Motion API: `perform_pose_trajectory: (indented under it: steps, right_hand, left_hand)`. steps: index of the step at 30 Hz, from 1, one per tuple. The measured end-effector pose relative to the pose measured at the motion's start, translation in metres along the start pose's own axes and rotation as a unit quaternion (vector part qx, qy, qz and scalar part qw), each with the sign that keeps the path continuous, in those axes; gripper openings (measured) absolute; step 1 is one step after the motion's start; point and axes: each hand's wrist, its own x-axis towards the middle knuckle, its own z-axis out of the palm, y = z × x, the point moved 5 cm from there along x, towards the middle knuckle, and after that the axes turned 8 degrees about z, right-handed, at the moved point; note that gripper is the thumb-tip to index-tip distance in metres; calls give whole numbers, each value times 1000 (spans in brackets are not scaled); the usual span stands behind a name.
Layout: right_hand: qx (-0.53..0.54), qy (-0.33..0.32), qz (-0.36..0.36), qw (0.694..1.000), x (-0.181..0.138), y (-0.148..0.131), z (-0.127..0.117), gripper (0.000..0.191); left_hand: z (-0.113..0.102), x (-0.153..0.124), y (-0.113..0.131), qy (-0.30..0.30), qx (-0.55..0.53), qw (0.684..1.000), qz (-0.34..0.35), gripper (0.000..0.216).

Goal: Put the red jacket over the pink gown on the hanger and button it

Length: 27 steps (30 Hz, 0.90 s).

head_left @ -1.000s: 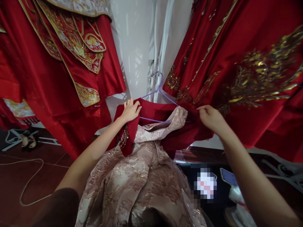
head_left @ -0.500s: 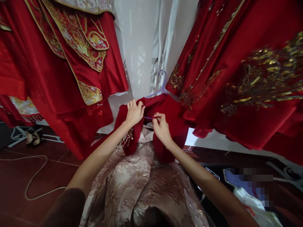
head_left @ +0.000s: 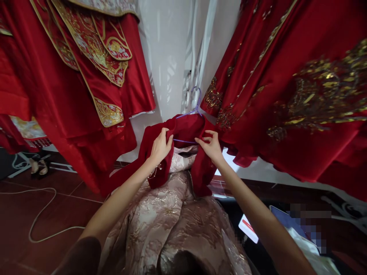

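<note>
A dark red velvet jacket hangs in front of me on a thin purple hanger, its front held apart at the neck. My left hand is closed on the left front edge, with beaded trim just below it. On the other side my right hand pinches the right front edge between thumb and fingers. Between the hands the red inside of the jacket and the hanger's lower bar show. Beneath the jacket spreads a pinkish brocade garment with shiny flower patterns.
Red embroidered garments hang at the left, and red garments with gold sequins at the right. A pale cable and a pair of shoes lie on the tiled floor. A lit phone lies at the lower right.
My right hand has moved to the right with the jacket's edge, so the front is spread wider. More of the hanger's bar shows. My left hand has shifted slightly down.
</note>
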Motion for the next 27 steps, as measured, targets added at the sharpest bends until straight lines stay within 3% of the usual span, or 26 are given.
perform_pose_trajectory:
  steps: [3,6,8,11,14,17,21,25,27]
  right_hand:
    - [-45,-3,-24,999,-3,-11,-1,23]
    - [-61,-39,-71,995,-21,-34,6,15]
    - [-55,-76,-90,991,-37,-49,14,12]
    - [-43,-115,-99,987,-53,-60,29,11]
    - [-38,-122,-93,987,-57,-55,41,14]
    - [-4,-145,-80,986,-55,-42,47,24]
    - [30,-197,-66,978,-55,-33,45,32]
    - [24,-200,-73,977,-55,-31,38,31]
    - [23,-206,-78,975,-54,-30,36,29]
  left_hand:
    - [4,0,-2,18,-41,999,-7,25]
    - [7,3,-6,48,-79,995,-43,20]
    - [8,3,-4,52,-92,993,-44,16]
    - [14,-1,9,-2,-117,993,7,18]
    - [17,-9,20,-48,-129,989,48,26]
    - [15,-14,21,-31,-110,992,47,27]
    - [19,-16,15,-12,-167,986,3,24]
    - [23,-19,7,74,-308,944,-90,28]
    - [27,-20,3,83,-345,925,-133,29]
